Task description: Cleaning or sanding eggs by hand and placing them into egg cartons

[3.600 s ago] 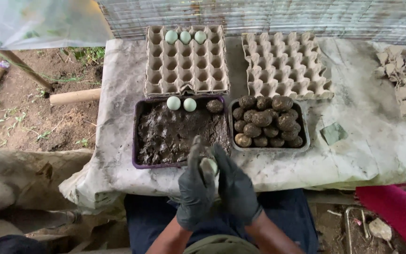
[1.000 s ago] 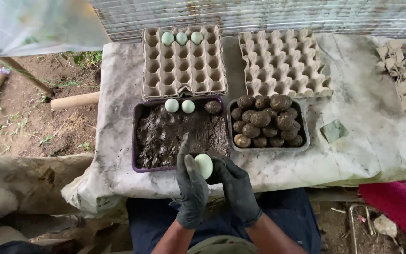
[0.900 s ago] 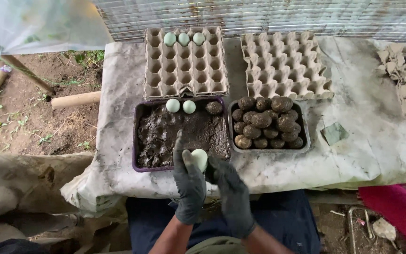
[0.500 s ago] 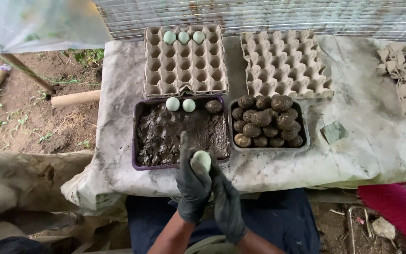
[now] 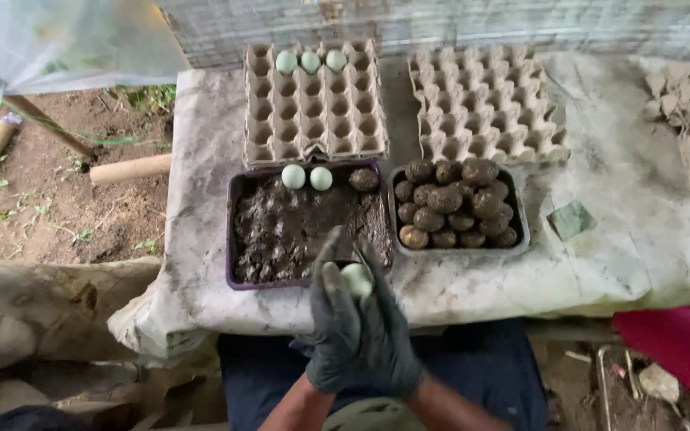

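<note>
Both gloved hands' fingers (image 5: pixel 337 291) hold one pale egg (image 5: pixel 357 279); five others lie clean

The pale egg (image 5: pixel 357 279) shows only in part, just near the front rim of the dark tray of mud (image 5: pixel 237 239); the gloved left hand (image 5: pixel 333 327) and right hand (image 5: pixel 389 335) cover its lower half, so its underside cannot be seen. Both forearms are cut off by the bottom edge. The mud-coated eggs (image 5: pixel 453 207) in the tray to the right of the mud tray lie heaped, the lower ones hidden, so their count cannot be told. Further right of the mud tray, 1 stack of egg cartons (image 5: pixel 684 120) is cut off by the right edge, as is a red cloth (image 5: pixel 680 359) below it.
</note>
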